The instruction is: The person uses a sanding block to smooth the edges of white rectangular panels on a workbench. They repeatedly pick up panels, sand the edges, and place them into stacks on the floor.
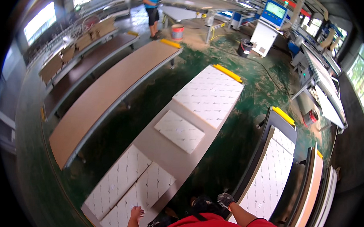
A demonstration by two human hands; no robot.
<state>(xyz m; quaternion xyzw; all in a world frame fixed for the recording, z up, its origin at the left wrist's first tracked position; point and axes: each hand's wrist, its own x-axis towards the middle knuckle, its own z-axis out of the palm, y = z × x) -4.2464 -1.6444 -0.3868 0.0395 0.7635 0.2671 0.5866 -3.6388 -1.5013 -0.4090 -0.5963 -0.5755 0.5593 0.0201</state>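
Note:
My bare left hand (137, 213) is over the near end of the middle bench, its fingers apart and nothing in them. Below it lies a white printed panel (145, 189), beside a similar panel (116, 181) with a narrow gap between. Farther along the bench are a smaller white panel (179, 131) and a large stacked panel (210, 95). My right hand (225, 200), in a grey and dark work glove, is beside the dark edge of the right-hand cart. Its finger positions are hard to make out. White panels (265, 174) lie on that cart.
Long brown boards (118, 94) rest on a roller stand at left. More upright-edged boards (308, 196) stand at far right. A person (151, 8) in blue stands by a machine table at the back. A control cabinet (266, 38) and buckets (177, 31) are on the green floor.

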